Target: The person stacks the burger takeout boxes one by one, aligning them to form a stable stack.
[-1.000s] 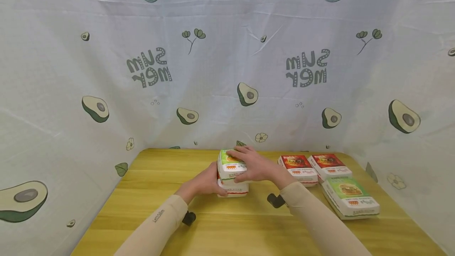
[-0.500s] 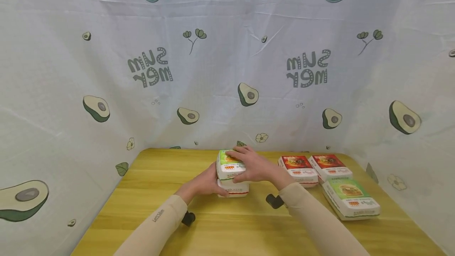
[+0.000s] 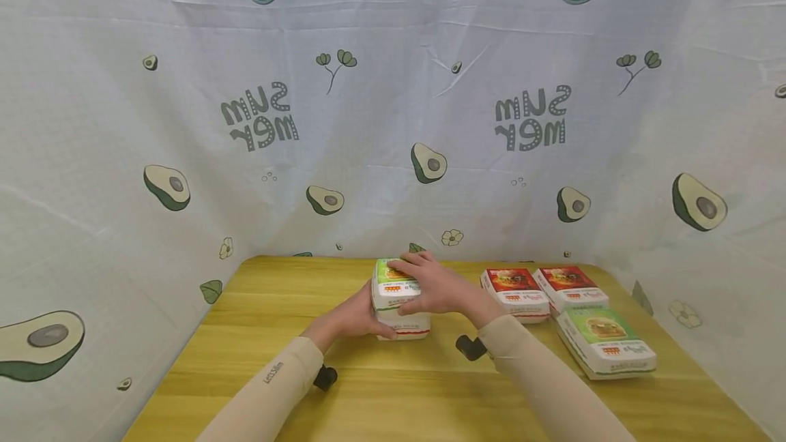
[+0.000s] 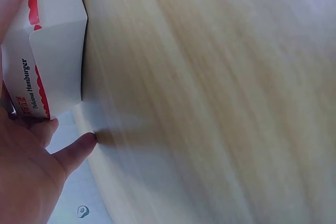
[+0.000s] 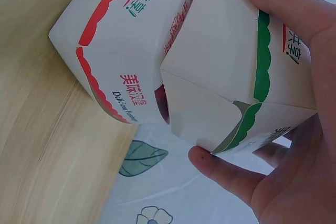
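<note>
The right hand (image 3: 437,285) is pinching the green box (image 3: 393,297) between thumb and fingers, on top of the red box (image 3: 410,328), far middle on the table (image 3: 264,292). The left hand (image 3: 350,314) is holding the red box's left side. Good hands should be keeping the bottom still, matching edges and squeezing softly.
</note>
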Demonstrator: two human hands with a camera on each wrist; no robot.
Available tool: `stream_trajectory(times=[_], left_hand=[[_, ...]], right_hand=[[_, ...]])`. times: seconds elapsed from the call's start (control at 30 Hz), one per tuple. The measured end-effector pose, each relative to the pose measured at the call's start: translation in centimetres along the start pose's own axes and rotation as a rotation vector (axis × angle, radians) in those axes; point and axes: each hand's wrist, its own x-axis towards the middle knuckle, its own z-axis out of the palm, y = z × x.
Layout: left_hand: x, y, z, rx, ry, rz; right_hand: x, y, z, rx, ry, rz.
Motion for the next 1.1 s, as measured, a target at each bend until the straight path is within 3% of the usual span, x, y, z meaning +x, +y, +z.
stream_trajectory(times=[0.13, 0.37, 0.53, 1.1], left_hand=[[-0.05, -0.2, -0.14, -0.017, -0.014, 0.014], [-0.18, -0.26, -0.29, -0.063, -0.034, -0.041], [-0.21, -0.17, -0.34, -0.092, -0.022, -0.03], [-0.37, -0.1, -0.18, -0.085, 0.009, -0.018]], right_hand=[[0.18, -0.11, 0.21, -0.007, 0.002, 0.009], [-0.11, -0.21, 0.2, 0.001, -0.001, 0.015], [-0.01, -0.2, 0.21, -0.011, 0.006, 0.011], [0.35, -0.4, 0.6, -0.057, 0.017, 0.003]])
